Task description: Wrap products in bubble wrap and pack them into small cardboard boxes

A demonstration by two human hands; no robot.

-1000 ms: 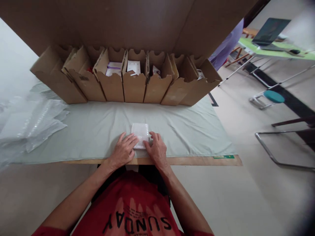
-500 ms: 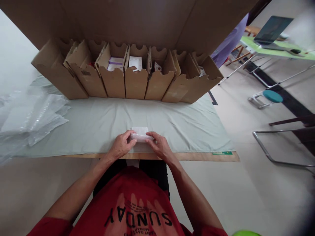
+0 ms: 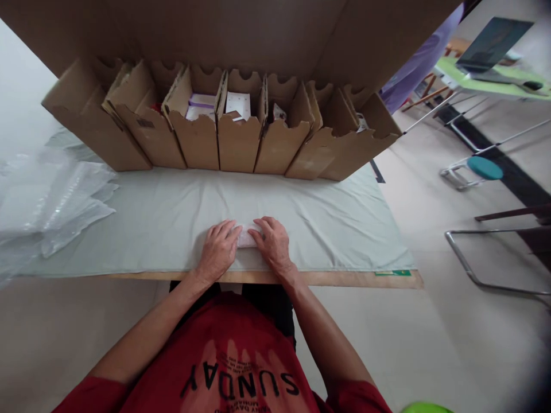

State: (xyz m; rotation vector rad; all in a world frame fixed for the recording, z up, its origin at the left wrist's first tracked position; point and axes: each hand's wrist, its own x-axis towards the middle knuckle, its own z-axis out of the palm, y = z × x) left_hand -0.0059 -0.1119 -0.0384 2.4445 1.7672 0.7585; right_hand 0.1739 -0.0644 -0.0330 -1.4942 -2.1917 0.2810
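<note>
Plastic packet (image 3: 247, 237), translucent, oblong; hands (image 3: 219, 248) (image 3: 274, 244) curled, holding both ends; pale-green cloth (image 3: 172, 201) beneath, wrinkled.

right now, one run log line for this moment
left hand: touching plastic packet, left side | right hand: touching packet, right side | packet: on green cloth | cardboard file boxes: row beyond

A single view was taken from the wearer's head, aimed forward and down. Red shirt (image 3: 228, 338) was caught closest, at bottom edge; left hand (image 3: 219, 245) and right hand (image 3: 274, 244) were framed near the middle. Tabletop (image 3: 150, 229) was seen from above, cardboard boxes (image 3: 239, 149) beyond; laptop (image 3: 495, 45) was taken in farther off, upper right.
</note>
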